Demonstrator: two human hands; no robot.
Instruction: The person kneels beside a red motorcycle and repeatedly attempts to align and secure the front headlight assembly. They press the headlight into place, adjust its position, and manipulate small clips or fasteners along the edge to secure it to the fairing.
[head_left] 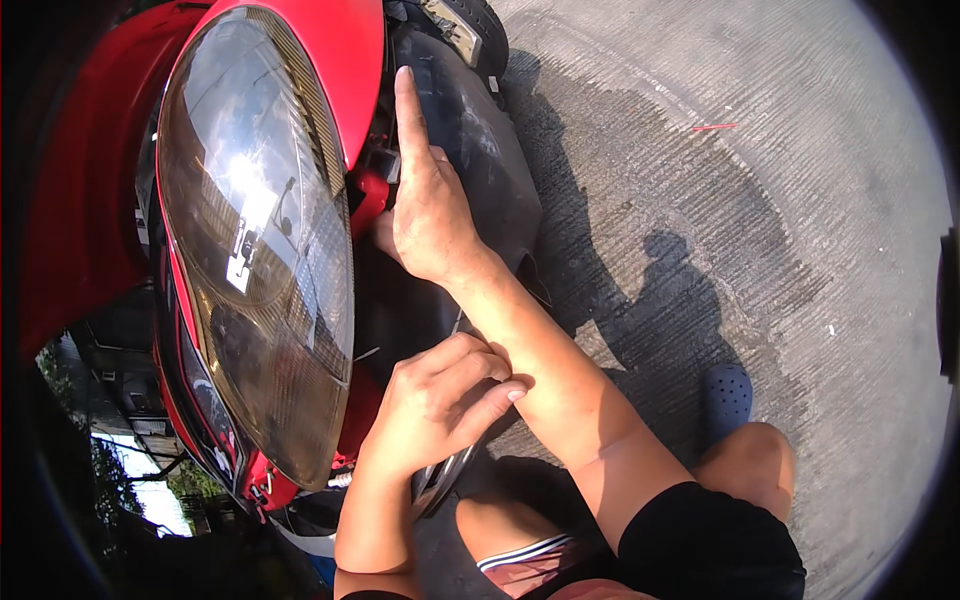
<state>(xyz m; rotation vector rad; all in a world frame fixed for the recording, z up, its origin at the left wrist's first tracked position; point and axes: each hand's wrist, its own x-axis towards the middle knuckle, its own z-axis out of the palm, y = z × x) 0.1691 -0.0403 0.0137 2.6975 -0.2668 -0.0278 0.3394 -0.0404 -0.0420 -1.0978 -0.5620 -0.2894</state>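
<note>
My right hand (432,205) reaches forward beside a large clear headlight (260,240) on a red vehicle. Its index finger points straight ahead along the dark inner panel (480,160); the other fingers are partly hidden at the gap by a red body piece (370,200). I see nothing held in it. Nearer to me, my left hand (435,395) has its fingers curled over against my right forearm, thumb set slightly apart. No object shows in the left hand, though its inner side is hidden.
Red bodywork (350,60) borders the headlight, with a wheel (490,35) beyond it. Rough concrete ground (640,180) lies to the right, with a damp patch, shadows and a thin red strip (714,127). My foot in a blue clog (729,395) is at lower right.
</note>
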